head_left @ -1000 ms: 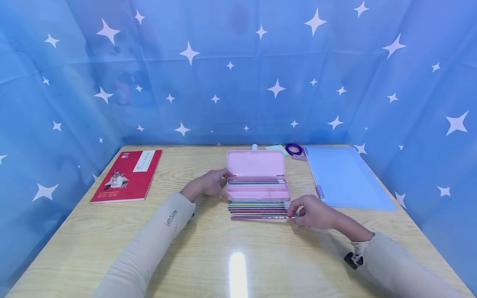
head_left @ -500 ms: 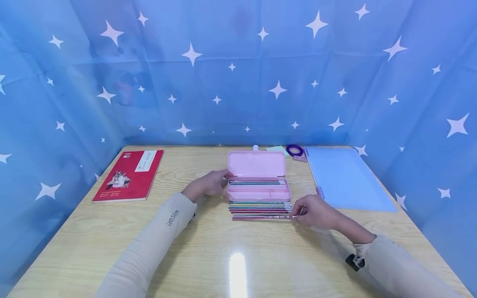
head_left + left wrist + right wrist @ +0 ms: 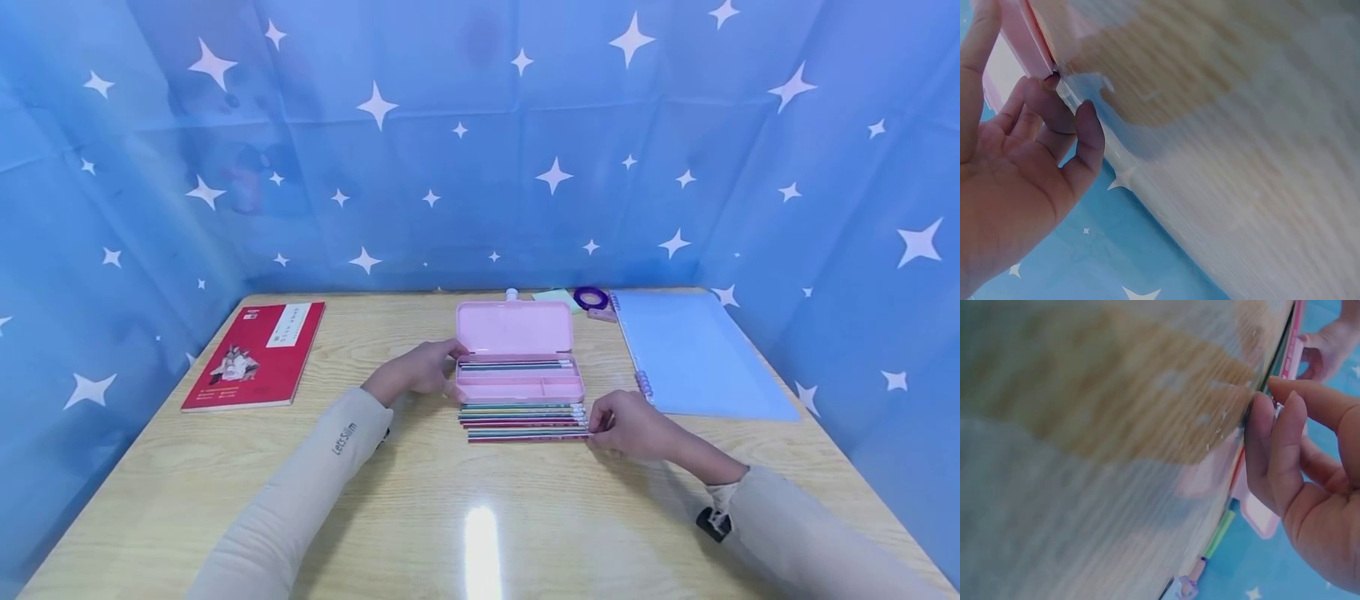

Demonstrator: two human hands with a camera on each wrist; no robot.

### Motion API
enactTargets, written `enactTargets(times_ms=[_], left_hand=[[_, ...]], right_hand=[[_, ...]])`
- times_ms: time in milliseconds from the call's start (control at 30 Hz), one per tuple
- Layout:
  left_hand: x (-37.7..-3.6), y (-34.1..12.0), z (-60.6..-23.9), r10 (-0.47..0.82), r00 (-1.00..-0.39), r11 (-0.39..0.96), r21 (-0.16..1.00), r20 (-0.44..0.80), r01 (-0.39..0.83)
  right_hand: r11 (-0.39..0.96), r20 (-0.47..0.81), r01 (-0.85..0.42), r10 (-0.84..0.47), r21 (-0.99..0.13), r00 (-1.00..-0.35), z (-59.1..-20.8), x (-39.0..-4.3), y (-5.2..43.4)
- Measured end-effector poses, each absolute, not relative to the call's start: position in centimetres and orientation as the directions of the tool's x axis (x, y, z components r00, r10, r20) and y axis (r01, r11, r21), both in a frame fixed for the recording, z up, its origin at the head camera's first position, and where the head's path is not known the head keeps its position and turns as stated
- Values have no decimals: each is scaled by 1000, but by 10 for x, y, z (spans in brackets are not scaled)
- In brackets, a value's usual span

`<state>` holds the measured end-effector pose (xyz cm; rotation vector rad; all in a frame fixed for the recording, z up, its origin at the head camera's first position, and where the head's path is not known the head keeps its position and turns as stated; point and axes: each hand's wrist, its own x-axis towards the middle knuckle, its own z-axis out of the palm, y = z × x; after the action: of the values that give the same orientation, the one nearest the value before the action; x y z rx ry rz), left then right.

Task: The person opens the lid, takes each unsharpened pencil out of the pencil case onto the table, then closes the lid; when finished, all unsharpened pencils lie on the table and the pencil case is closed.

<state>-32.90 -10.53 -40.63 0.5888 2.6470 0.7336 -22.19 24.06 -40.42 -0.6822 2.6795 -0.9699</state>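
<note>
An open pink pencil case [image 3: 519,388] lies mid-table with its lid [image 3: 514,327] raised and a few pencils inside. A row of several coloured pencils [image 3: 521,419] lies just in front of it. My left hand [image 3: 420,371] rests against the case's left end, the fingers nearly straight; in the left wrist view its fingertips [image 3: 1054,103] touch the pink case [image 3: 1019,37]. My right hand [image 3: 600,427] is at the right ends of the row and pinches the nearest pencil [image 3: 525,437]. In the right wrist view its fingertips [image 3: 1263,419] sit on the pencil ends.
A red book [image 3: 255,354] lies at the left. A blue spiral notebook [image 3: 697,354] lies at the right. A purple tape roll [image 3: 591,297] and a green note [image 3: 555,297] sit at the back edge. Blue star-patterned cloth walls in three sides of the wooden table [image 3: 480,500].
My right hand has shifted slightly left and brought the nearest pencil's right end down and in against the row. The left hand stays on the case.
</note>
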Motion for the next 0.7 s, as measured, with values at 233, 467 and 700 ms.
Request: enactTargets(times_ms=[233,467,700], left_hand=[[-329,-105,-405,484,-854,769,558,-192,311],[-330,-106,-405,486,-853,768,558,-190,313],[-331,-107,-407,486,-852,764,568,-192,308]], right_hand=[[703,-42,-345,-470,-622,-881,-406,-222,240],[739,-49,-321,-430,-592,-901,-404,-220,237],[743,-56,-317,-430,-590,-901,-403,-221,236]])
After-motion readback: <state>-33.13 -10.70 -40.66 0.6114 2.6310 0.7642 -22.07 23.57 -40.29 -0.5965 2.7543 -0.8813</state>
